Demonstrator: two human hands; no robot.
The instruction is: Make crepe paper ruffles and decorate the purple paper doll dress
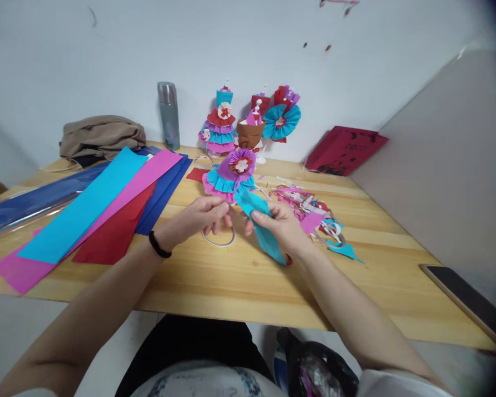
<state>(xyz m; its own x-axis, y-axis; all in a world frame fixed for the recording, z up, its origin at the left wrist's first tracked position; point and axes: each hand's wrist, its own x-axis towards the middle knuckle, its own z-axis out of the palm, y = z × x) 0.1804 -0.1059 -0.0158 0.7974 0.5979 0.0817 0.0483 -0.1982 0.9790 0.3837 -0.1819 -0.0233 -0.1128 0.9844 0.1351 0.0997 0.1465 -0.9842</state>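
Note:
A turquoise paper strip [268,237] hangs at a slant from my right hand [279,223], pinched between thumb and fingers. To its left, my left hand [206,215] has thumb and forefinger pressed together near the strip's upper end; what they hold is too small to make out. Under my left fingers a thin white ring [219,244] lies on the wooden table [215,281]. Just behind both hands stands a small ruffled paper dress [231,176] in purple, turquoise and pink, with a flower on its front.
Turquoise [86,209], pink, red and blue paper sheets spread at the left. Paper scraps [314,212] pile up at the right. Behind are a flask [168,116], brown cloth [101,138], finished dresses [219,129] and a red bag [345,150]. A phone [465,300] lies far right.

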